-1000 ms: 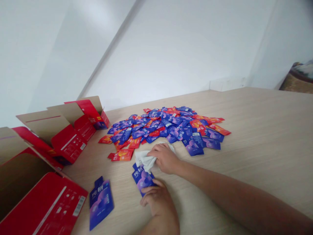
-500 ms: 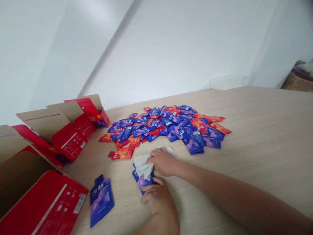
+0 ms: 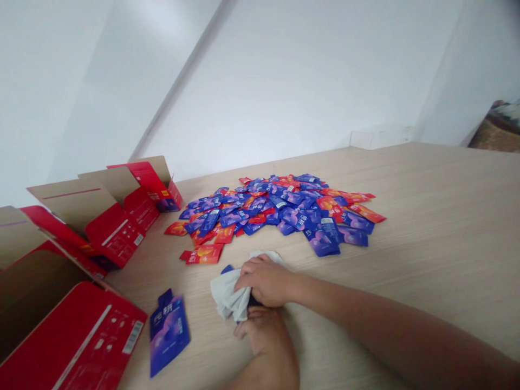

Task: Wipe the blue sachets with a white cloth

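A pale grey-white cloth [image 3: 228, 292] is bunched under the fingers of my right hand [image 3: 265, 279], which presses it onto a blue-purple pouch [image 3: 227, 268]. Most of that pouch is covered by the cloth; only a corner and slivers show. Just below, my left hand [image 3: 262, 327] has its closed fingers on the pouch's near end, against the table. Another blue-purple pouch [image 3: 168, 336] with a narrow spout lies flat to the left of my hands.
Beyond my hands spreads a heap of blue and red-orange pouches [image 3: 260, 208]. Open red cardboard boxes [image 3: 89, 336] line the left side of the wooden table [image 3: 426, 227]. A white box [image 3: 379, 136] stands by the wall at the back right.
My right hand has moved the cloth toward me and slightly left, so it now covers most of the pouch. My left hand has stayed nearly in place.
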Demonstrator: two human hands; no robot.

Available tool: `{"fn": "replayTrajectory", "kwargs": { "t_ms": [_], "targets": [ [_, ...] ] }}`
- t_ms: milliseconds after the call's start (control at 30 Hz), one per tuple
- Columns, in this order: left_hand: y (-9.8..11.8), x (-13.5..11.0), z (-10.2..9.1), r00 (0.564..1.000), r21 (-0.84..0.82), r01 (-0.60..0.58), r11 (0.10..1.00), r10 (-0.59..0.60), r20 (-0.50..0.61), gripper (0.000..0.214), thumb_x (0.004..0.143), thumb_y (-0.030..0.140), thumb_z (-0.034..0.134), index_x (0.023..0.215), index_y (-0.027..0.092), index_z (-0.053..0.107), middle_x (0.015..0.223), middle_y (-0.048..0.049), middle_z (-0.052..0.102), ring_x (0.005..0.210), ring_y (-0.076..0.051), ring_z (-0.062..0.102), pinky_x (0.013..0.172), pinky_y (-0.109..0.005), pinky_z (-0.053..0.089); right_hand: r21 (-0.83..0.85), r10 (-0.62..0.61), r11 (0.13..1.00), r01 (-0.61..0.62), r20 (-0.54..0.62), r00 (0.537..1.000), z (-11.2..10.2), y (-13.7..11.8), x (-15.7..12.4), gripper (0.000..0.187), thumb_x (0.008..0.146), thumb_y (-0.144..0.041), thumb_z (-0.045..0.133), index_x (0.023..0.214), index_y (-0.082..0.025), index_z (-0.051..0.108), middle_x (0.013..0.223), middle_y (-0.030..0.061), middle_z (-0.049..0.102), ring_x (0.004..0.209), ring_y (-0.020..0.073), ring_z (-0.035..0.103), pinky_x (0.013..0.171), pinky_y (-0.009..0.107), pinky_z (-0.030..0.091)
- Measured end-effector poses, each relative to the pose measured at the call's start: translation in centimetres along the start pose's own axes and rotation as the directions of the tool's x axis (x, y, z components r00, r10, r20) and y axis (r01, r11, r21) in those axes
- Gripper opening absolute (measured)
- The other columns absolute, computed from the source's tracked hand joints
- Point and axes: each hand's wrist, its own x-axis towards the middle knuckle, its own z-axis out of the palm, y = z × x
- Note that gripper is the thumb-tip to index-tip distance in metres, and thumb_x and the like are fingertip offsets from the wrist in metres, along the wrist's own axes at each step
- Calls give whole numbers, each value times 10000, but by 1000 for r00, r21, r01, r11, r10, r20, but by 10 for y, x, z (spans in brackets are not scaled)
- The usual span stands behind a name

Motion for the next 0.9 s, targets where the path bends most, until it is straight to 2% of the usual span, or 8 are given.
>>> {"fn": "replayTrajectory", "kwargs": {
  "t_ms": [100,200,300,367,500,567,767,900],
  "targets": [
    [1,-1,6,996,42,-56,998,58,-62,485,793,8,271,1105,96,632,874,-237,706,608,-312,675,474,-368,489,-38,118,992,-118,-12,993,-1,9,0,318,778,-200,542,1079,-273,618,1002,60,563,977,219,464,858,388,290],
    [2,-1,12,991,88,-77,993,86,-101,482,801,24,292,1149,137,607,898,-253,697,580,-313,670,456,-368,483,-12,196,980,-199,-119,973,-10,14,-3,335,786,-158,519,1094,-257,609,986,57,553,975,208,457,863,381,278],
    [3,-2,11,993,99,-61,993,70,-94,468,804,29,303,1148,131,604,901,-265,691,588,-317,671,467,-367,482,58,209,978,-200,-239,948,-19,9,-5,367,805,-143,500,1141,-263,588,1005,45,539,981,189,446,876,365,268],
    [3,-2,7,996,87,-28,996,35,-81,469,804,20,296,1146,108,604,914,-275,686,608,-321,674,486,-377,486,80,166,985,-150,-266,950,-20,1,-5,371,808,-149,501,1148,-271,584,1023,37,539,982,183,446,885,361,265],
    [1,-1,1,999,-22,12,1000,-13,-33,434,758,-34,272,920,-29,675,788,-268,696,640,-315,677,504,-365,503,60,0,998,8,-130,991,-11,-9,-2,360,788,-169,517,1113,-293,610,1058,33,563,1028,196,450,909,369,264],
    [0,-1,1,1000,-46,12,999,-13,-21,430,746,-44,267,845,-37,685,733,-249,697,641,-312,677,507,-360,508,52,-22,998,25,-43,999,-4,-7,-1,351,789,-186,512,1105,-303,614,1079,30,575,1038,201,459,904,375,275],
    [3,-2,11,992,79,-59,995,67,-103,490,806,11,267,1133,129,613,897,-264,693,575,-319,669,453,-362,476,-5,136,991,-136,-31,990,-1,14,-1,332,784,-214,531,1099,-277,613,1059,53,592,1026,222,480,886,404,280],
    [3,-2,14,993,103,-70,992,80,-91,467,814,31,283,1148,120,598,901,-277,688,579,-322,669,459,-375,478,4,157,988,-157,-50,986,-7,15,-3,313,784,-186,528,1073,-260,621,1036,53,592,1014,214,479,884,392,276]
  ]
}}
